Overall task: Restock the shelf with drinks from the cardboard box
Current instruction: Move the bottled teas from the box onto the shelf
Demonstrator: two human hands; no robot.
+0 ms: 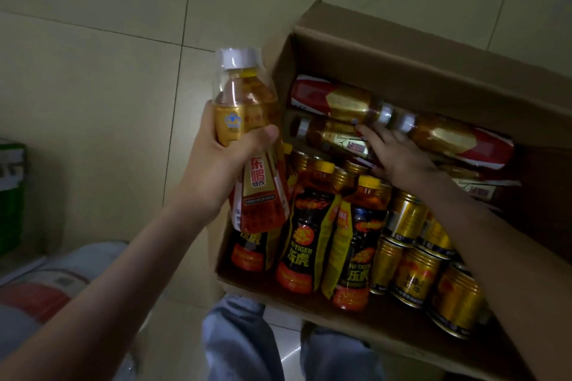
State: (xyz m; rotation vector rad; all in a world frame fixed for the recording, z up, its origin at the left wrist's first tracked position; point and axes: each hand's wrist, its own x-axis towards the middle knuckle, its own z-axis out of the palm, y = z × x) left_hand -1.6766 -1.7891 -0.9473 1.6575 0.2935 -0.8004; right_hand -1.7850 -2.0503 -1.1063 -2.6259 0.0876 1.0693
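Observation:
My left hand [219, 164] grips an orange drink bottle [247, 133] with a white cap and red-gold label, held upright over the left edge of the open cardboard box [402, 49]. My right hand [399, 155] reaches into the box, fingers spread on a lying red-gold bottle [334, 136]; whether it grips it is unclear. Two more red-gold bottles [340, 99] lie along the far side. Black-label bottles with yellow caps [306, 226] stand at the near left of the box. Gold cans [414, 272] fill its near right.
The box sits on a pale tiled floor [93, 71]. My legs in light jeans [241, 343] are below it. A green and white package [12, 189] stands at the far left, and a white-red sack [46, 281] lies at the lower left.

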